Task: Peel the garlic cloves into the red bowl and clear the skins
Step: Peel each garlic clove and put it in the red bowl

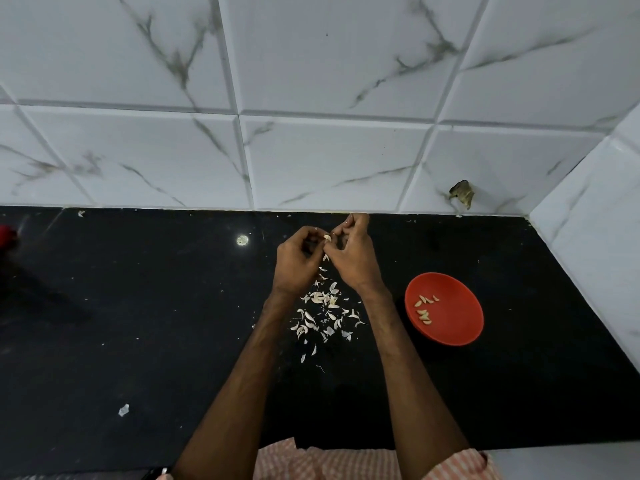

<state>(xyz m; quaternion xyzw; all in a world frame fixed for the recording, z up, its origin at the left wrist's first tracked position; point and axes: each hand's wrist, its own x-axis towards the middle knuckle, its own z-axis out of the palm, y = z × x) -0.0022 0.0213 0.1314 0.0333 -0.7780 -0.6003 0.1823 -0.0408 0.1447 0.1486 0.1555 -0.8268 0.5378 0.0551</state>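
We pinch one garlic clove [327, 238], mostly hidden, between our left hand [294, 261] and right hand [353, 258].
Red bowl [457, 306] sits right of them, skins [325, 313] scattered between our wrists, on the black bench [138, 306] under marbled wall tiles [329, 161].

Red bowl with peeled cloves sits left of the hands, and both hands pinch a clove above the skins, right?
Not quite: the head view shows the red bowl right of the hands, not left. It does hold peeled cloves, and the left hand and right hand do pinch a clove above the skins.
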